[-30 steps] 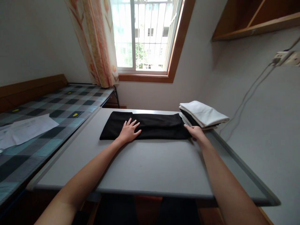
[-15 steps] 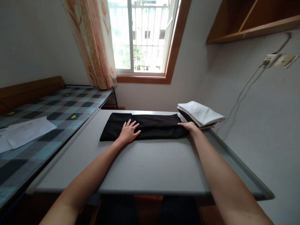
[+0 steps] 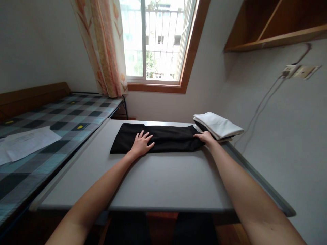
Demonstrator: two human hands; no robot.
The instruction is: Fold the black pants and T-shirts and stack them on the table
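A black folded garment (image 3: 168, 137) lies as a long strip across the table, with an extra layer at its left end; its exact kind does not show. My left hand (image 3: 142, 144) rests flat on its left half, fingers spread. At the right end my right hand (image 3: 205, 137) pinches the garment's edge between thumb and fingers, and the fabric there is drawn into a point. Just behind that hand sits a stack of folded clothes (image 3: 218, 124), white on top with black and pale layers beneath.
The pale table (image 3: 158, 183) has a grey edge trim. On the left stands a bed with a checked mattress (image 3: 33, 136) and sheets of paper (image 3: 30, 143) on it. A wall socket (image 3: 290, 71) with a hanging cable is at right, below a wooden shelf (image 3: 276, 37).
My right hand has shifted very slightly to the left, still holding the garment's end. My left hand stays flat on the cloth. The camera view has tilted a little.
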